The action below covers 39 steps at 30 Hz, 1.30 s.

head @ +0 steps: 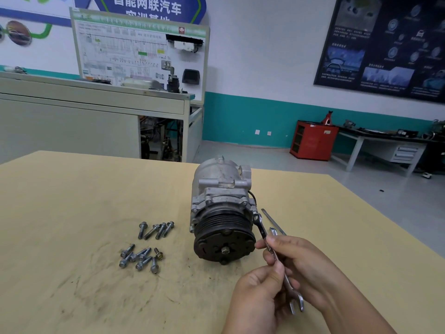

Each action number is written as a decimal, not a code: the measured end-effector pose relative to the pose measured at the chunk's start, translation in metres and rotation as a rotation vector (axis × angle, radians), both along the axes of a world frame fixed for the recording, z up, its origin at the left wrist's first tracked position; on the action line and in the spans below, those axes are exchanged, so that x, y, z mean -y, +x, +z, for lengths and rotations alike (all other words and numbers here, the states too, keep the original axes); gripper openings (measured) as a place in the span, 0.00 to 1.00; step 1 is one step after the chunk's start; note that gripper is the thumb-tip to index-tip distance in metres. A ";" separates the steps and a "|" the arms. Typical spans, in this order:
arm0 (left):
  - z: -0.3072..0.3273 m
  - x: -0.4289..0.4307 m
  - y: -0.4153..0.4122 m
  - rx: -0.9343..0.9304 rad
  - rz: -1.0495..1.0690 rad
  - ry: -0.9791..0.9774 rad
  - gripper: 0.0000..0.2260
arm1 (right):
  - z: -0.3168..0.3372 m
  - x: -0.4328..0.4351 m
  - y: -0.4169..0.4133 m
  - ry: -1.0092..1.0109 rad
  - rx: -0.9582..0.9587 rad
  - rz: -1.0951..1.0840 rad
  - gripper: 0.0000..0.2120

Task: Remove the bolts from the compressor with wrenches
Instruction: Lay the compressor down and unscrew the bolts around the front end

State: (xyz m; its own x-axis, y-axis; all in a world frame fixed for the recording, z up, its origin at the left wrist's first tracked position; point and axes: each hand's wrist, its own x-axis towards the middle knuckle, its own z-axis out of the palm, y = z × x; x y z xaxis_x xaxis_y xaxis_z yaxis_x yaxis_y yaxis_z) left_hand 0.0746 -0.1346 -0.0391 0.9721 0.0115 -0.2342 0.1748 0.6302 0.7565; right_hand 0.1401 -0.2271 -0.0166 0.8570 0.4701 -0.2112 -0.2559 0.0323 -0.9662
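A grey compressor (222, 189) lies on the tan table (72, 201), its black pulley (224, 239) facing me. A silver wrench (262, 229) has its ring end on a bolt (254, 215) at the compressor's right side. My right hand (303, 263) pinches the wrench's shaft. My left hand (260, 292) holds the shaft lower down with thumb and fingers. The wrench's open jaw end (296, 302) sticks out below the hands. Several loose bolts (156, 229) lie left of the compressor, with another cluster (140, 259) nearer me.
A second wrench (273, 220) lies on the table right of the compressor, partly behind my right hand. Beyond the table stand a grey bench (91, 104), a red cabinet (313, 139) and a workbench (375, 141).
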 end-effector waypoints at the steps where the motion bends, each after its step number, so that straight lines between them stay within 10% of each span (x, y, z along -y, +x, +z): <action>1: 0.000 0.000 0.000 0.007 0.000 0.010 0.23 | 0.000 0.000 0.000 -0.012 0.009 0.001 0.12; 39: 0.005 0.005 0.000 -0.013 -0.033 0.041 0.16 | 0.004 0.000 0.002 -0.095 0.019 -0.084 0.17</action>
State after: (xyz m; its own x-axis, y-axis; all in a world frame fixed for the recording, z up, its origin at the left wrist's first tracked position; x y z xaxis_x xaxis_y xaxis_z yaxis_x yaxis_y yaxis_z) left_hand 0.0744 -0.1400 -0.0339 0.9691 -0.0107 -0.2466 0.2048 0.5921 0.7794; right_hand 0.1424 -0.2267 -0.0126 0.8965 0.3757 -0.2347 -0.2378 -0.0388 -0.9705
